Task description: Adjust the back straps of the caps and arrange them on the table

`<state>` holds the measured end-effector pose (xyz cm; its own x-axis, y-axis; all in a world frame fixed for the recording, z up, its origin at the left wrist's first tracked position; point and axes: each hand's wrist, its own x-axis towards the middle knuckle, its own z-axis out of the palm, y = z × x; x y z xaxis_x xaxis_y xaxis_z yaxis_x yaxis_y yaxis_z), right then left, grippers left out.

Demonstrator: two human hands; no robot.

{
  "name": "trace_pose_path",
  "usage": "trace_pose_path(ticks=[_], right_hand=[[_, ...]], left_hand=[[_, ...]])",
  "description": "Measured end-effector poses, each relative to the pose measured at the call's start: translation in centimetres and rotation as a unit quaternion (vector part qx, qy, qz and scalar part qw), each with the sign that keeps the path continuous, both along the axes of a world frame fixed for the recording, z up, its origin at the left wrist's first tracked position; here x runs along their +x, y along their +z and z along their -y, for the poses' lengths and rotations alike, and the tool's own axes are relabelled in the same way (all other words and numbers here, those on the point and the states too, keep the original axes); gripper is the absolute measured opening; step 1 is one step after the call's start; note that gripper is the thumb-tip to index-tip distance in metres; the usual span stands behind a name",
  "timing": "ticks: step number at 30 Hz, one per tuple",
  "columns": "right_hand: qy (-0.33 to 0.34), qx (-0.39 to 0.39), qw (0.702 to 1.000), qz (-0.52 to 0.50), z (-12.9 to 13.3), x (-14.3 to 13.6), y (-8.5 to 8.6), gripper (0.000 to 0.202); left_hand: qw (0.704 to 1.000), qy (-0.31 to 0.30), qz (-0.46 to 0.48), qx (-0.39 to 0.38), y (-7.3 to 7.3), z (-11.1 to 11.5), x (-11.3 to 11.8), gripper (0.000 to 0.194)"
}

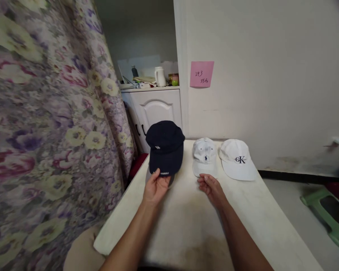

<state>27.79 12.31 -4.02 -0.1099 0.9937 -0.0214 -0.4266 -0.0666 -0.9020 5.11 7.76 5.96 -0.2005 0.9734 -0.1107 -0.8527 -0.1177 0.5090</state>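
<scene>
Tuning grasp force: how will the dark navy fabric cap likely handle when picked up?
Probably light for its size: the left hand alone grips the dark navy fabric cap at the front of its brim. The brim seems fairly stiff, holding a smooth shape. The crown likely gives under pressure; its cloth looks slightly slumped.

One camera, worn on the person's head, gave the view. It looked from above the near end of the bench (194,233), facing along its length toward twelve o'clock and tilting downward. The left forearm (132,237) entered at seven o'clock and the right forearm (240,237) at five, their left fingers (164,182) and right fingers (205,183) reaching just below the frame's centre. The field was wide: a floral curtain (45,131) rose close by at nine, a white cabinet door (161,107) lay farther off near twelve, the pale wall (271,75) spread across two, and a green plastic stool (316,198) showed lower down around four.
</scene>
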Motion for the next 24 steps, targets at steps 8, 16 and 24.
trace_pose_path(ticks=[8, 16, 24], right_hand=[[0.096, -0.011, 0.965, -0.243, 1.8, 1.0, 2.9, 0.056], [0.091, -0.026, 0.958, -0.270, 1.4, 3.0, 1.1, 0.043], [0.112, 0.019, 0.967, -0.228, 2.7, 3.2, 0.9, 0.037]], left_hand=[[0.985, -0.163, 0.034, -0.048, -9.7, 7.2, 7.2, 0.067], [0.966, -0.260, -0.008, 0.008, -10.0, 7.2, 6.3, 0.055], [0.982, -0.177, -0.067, 0.015, -4.8, 5.1, 2.2, 0.014]])
